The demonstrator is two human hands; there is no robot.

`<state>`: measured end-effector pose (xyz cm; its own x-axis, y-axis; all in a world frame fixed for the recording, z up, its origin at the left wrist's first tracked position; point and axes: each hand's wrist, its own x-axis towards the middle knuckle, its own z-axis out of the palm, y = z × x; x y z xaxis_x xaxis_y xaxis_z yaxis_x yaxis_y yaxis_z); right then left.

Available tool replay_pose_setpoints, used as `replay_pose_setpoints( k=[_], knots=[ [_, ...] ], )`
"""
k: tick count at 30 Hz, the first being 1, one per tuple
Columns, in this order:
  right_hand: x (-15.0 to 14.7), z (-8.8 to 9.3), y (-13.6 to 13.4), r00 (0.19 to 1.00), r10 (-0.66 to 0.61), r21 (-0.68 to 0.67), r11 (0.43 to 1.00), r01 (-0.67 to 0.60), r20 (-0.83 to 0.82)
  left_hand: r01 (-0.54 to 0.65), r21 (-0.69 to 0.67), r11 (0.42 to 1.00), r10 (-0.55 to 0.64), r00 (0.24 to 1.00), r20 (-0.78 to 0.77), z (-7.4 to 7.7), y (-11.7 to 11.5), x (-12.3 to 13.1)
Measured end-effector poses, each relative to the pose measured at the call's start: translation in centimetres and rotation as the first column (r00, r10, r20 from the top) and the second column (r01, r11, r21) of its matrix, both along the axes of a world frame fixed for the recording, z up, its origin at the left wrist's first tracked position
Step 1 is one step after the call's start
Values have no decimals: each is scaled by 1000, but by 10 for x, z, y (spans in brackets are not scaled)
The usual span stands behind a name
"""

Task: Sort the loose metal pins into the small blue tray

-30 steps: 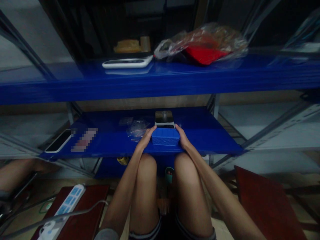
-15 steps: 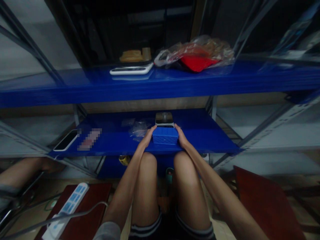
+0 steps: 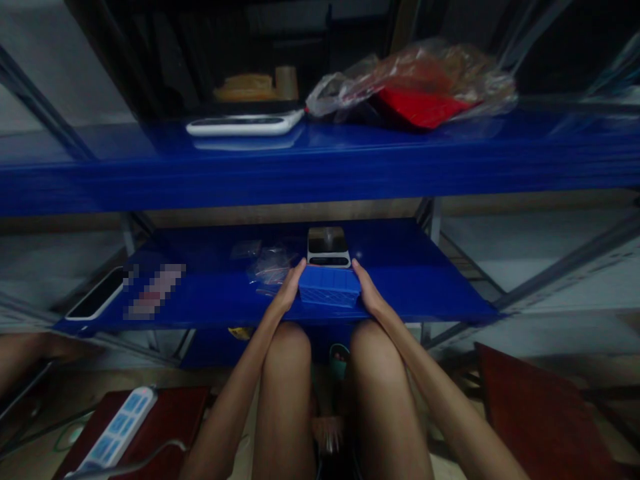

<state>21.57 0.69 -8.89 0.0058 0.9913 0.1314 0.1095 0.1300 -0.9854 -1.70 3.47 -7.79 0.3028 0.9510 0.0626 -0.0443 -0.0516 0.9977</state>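
On the lower blue shelf, near its front edge, is a small blue plastic basket (image 3: 330,287) with a criss-cross pattern on its front. My left hand (image 3: 291,287) presses against its left side and my right hand (image 3: 367,287) against its right, so both are closed on it. Just behind the basket stands a small digital scale (image 3: 327,241), white with a dark top and a dark display strip. Crumpled clear plastic bags (image 3: 273,263) lie to the left of my left hand. I cannot see inside the basket clearly.
A phone-like white-edged device (image 3: 97,293) lies at the shelf's left end. The upper shelf (image 3: 320,177) carries another white scale (image 3: 245,125), a tape roll (image 3: 287,83) and a bag with red contents (image 3: 425,87). A power strip (image 3: 120,427) rests on a stool at left.
Between my two hands the basket has come nearer to me, and a gap with the scale's display strip now shows behind it. The whole view has also shifted a little.
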Motion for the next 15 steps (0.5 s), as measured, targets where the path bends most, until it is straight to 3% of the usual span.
replay_pose_setpoints(
  k=[9,15],
  knots=[
    [-3,3,-4,990,86,-64,994,-93,-111,46,-4,999,-46,998,38,2,-2,-1],
    [-2,-2,-1,995,1,-73,997,-9,-99,0,-21,1000,1,1000,17,0,-2,0]
  ],
)
